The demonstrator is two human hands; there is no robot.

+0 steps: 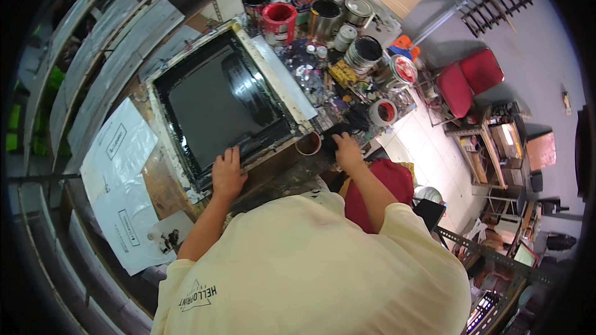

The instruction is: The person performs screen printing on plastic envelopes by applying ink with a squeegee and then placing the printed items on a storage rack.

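Note:
A screen-printing frame (287,109) with a whitish, ink-stained border lies tilted on the worktable, its dark mesh (211,102) glossy with black ink along the edges. My left hand (228,175) grips the frame's near rail, fingers over the top. Off the frame's right corner, my right hand (347,152) has its fingers closed on a dark, crumpled cloth (336,130); the cloth's lower part is hidden. Between my hands, close to the right one, sits a small round tub (308,144) with a reddish-brown inside.
Open paint cans, among them a red can (279,23) and a dark-filled can (365,49), crowd the table beyond the frame. White printed sheets (121,142) lie left. Drying racks (81,80) curve along the left side. A red chair (456,90) and shelves (490,142) stand right.

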